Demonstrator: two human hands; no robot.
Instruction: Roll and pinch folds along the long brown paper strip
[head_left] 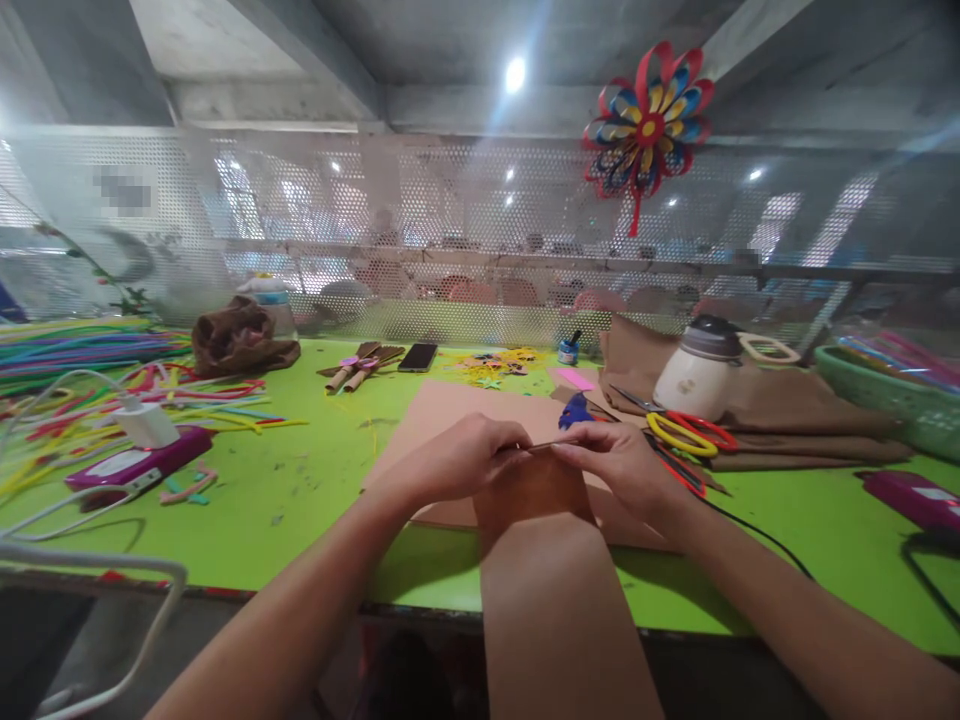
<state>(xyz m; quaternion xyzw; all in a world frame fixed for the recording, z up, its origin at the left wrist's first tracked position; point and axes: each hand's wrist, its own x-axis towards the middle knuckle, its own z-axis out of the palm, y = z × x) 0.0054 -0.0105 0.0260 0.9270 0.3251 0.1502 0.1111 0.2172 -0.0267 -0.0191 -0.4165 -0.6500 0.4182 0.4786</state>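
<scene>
A long strip of brown paper (555,600) runs toward me and hangs over the table's front edge. My left hand (476,455) is closed on the far edge of the strip, at its left side. Fingers of my right hand (619,460) pinch the same edge a little to the right. Under my hands a larger light-brown sheet (427,425) lies flat on the table. Just beyond my right hand is a blue tool (576,410), possibly a glue gun, partly hidden. Scissors with yellow handles (679,437) and red-handled scissors (709,430) lie to its right.
On the green table (322,510), pipe cleaners (97,350) and a purple power strip (142,465) are left. A phone (418,357) and yellow scraps (502,362) lie farther back. Right are a white jar (694,375), folded brown paper (810,415) and a green basket (885,400).
</scene>
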